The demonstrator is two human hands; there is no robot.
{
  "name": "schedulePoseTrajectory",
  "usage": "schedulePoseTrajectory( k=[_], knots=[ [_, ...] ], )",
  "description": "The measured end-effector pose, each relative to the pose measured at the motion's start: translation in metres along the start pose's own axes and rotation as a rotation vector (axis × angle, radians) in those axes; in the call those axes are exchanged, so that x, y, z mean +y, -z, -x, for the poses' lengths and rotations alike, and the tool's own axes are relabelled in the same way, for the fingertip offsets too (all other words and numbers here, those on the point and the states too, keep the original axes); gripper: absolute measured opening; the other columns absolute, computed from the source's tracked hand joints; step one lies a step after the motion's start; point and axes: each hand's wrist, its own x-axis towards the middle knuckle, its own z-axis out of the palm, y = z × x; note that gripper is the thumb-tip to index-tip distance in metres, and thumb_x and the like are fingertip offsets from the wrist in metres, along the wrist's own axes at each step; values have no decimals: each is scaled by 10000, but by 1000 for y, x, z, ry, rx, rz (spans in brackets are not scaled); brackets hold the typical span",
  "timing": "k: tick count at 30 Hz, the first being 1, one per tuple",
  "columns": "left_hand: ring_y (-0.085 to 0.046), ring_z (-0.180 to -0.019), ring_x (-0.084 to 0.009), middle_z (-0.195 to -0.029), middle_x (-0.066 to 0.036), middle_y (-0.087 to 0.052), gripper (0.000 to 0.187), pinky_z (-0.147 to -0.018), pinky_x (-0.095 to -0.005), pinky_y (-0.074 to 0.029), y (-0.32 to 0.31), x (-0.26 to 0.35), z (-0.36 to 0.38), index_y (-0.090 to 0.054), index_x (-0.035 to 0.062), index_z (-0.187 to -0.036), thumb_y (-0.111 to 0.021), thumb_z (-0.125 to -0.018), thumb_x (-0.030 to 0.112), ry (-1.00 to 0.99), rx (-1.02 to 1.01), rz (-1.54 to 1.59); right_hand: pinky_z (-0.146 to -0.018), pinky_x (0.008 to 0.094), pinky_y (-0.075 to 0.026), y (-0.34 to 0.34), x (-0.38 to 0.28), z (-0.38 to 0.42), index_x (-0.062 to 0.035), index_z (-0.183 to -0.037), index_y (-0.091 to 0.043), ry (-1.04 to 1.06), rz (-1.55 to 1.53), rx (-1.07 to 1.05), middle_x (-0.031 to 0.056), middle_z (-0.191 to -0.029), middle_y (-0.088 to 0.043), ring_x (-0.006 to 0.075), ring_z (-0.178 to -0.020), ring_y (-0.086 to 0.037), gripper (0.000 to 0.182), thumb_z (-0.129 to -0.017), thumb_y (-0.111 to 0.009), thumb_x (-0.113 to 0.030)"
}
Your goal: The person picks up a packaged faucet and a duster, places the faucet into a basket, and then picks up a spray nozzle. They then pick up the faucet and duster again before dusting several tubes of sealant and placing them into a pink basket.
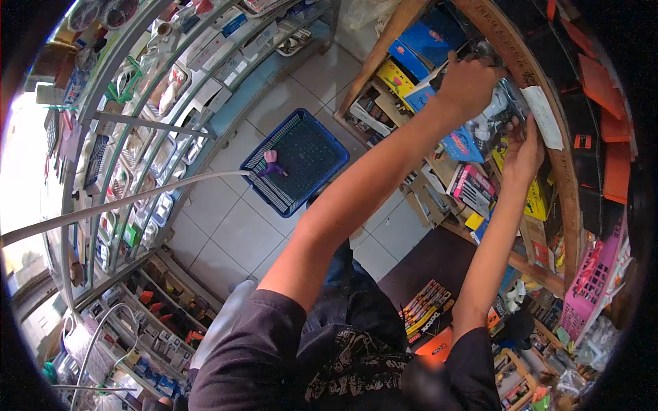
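Observation:
Both of my hands are up at the wooden shelf on the right, at a clear plastic bag (pixel 495 113) with whitish and dark contents I cannot make out. My left hand (pixel 473 82) is at the bag's upper edge with its fingers bent over it. Lower down, my right hand (pixel 522 151) grips the bag's side between thumb and fingers. Blue boxes (pixel 460 145) and a yellow box (pixel 395 79) stand around the bag on the shelf. Below my hands is a pink-and-white box (pixel 473 188) of dark, pen-like items.
A blue plastic basket (pixel 334 179) with a purple-and-pink item (pixel 273 164) inside is on the tiled floor (pixel 236 229). Metal racks (pixel 123 41) of small goods line the left. Orange bins (pixel 603 89) and a pink basket (pixel 593 274) are at the far right.

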Motion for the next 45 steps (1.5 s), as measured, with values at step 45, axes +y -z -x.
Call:
schedulePoseTrajectory(
  k=[45],
  knots=[
    [-581,-946,-426,-1032,-239,-588,589,-804,-473,-440,-74,-291,431,-373,5,-1179,-708,-716,149,1245,191,-142,-472,231,-456,228,212,273,-77,-1200,-520,-842,771,-353,78,-886,-646,97,-613,-559,295,-926,-556,-179]
  ],
)
